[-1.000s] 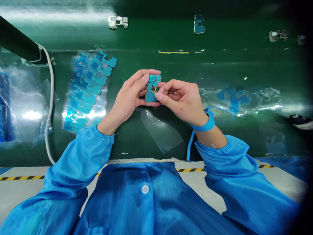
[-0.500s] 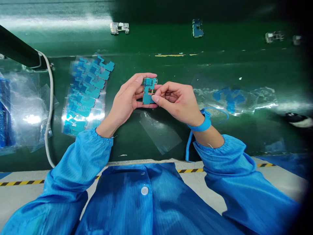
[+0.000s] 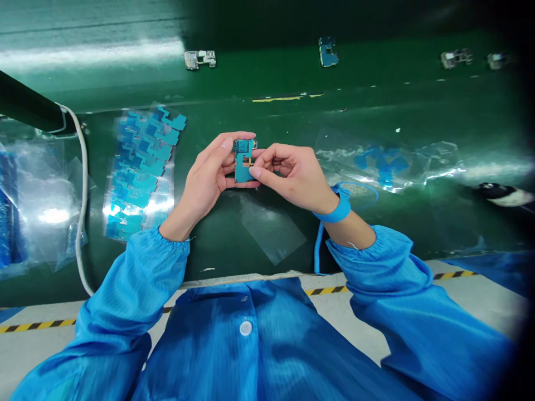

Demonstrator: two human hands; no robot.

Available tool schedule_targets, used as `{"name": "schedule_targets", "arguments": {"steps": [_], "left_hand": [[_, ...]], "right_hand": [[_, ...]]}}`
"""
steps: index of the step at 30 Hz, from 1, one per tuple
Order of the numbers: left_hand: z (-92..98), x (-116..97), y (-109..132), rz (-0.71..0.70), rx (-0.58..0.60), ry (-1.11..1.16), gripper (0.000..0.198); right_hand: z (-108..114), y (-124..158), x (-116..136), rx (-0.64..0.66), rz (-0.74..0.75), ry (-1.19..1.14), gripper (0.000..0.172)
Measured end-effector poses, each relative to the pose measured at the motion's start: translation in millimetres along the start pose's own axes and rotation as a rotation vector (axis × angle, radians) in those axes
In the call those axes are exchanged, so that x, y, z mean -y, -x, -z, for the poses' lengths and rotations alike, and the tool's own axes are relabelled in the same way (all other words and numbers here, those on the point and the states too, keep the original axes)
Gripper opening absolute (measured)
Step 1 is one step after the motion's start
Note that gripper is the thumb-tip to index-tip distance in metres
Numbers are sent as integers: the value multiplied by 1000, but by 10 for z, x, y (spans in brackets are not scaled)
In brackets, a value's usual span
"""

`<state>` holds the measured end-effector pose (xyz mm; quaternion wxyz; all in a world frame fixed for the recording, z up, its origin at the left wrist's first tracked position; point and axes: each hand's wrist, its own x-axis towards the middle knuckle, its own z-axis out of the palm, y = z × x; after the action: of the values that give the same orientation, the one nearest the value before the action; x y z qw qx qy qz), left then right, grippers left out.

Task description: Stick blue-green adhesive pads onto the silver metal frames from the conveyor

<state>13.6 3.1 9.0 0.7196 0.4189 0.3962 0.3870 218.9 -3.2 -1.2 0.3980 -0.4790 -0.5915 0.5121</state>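
Observation:
A small circuit board (image 3: pixel 243 162), its upper face largely light blue, lies across the fingers of my left hand (image 3: pixel 208 170). That hand's fingers curl round the board's far and near edges, with the thumb along the upper left. My right hand (image 3: pixel 295 172) is closed at the board's lower right edge, thumb on top and forefinger beside it. Whether a film edge is between those fingertips is too small to tell. On the bench to the left is a sheet of blue die-cut film pieces (image 3: pixel 140 172). A blue wrist strap (image 3: pixel 337 209) circles my right wrist.
Beyond my hands sit a silvery board (image 3: pixel 200 59), a blue-faced board (image 3: pixel 328 52) and more silvery boards (image 3: pixel 456 58). A clear plastic piece (image 3: pixel 273 228) lies near the bench edge. Blue film scraps (image 3: pixel 382 162) are at right; a white cable (image 3: pixel 83 189) runs down the left.
The whole view has shifted slightly, so the bench items and hands appear a little further left and mostly lower. Both hands keep nearly the same grip on the circuit board.

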Motion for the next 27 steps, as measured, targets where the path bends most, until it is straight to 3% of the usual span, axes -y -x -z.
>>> {"name": "schedule_targets", "arguments": {"steps": [18,23,27], "left_hand": [[123,186,-104,-125,89,-7,45],[120,146,-97,-190,48,61,46],[119,71,-58,-233,47,82,59]], "right_hand": [[17,-12,-46,19,77,40,32],[30,-24,-18,-55,155,0,34],[43,-36,-16,-106,195,-45,37]]}}
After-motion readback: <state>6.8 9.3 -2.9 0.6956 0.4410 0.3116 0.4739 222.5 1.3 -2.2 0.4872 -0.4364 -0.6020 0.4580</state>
